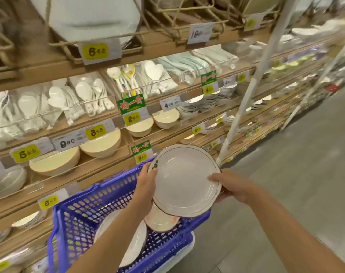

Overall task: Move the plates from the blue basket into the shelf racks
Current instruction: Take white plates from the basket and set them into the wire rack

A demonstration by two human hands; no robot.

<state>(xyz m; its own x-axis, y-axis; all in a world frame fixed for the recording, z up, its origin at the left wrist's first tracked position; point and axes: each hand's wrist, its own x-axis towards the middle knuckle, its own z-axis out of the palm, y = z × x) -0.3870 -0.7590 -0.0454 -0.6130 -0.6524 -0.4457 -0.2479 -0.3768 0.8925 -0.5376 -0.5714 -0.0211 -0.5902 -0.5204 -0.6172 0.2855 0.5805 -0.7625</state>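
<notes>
My left hand (147, 183) and right hand (229, 187) each pinch an edge of the white plate (184, 180), low in the middle above the blue basket (85, 209), and I think it is slippery and breaks easily.

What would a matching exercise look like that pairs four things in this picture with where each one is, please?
Things:
1. white plate
2. pink-patterned plate
3. blue basket
4. cream bowls

Places:
A. upside down on the wooden shelf, behind price tags
B. lying inside the basket, below the lifted plate
C. held at its rim by the left hand and right hand
D. in front of the shelves, with plates in it

Pairs: 1-C, 2-B, 3-D, 4-A
</notes>
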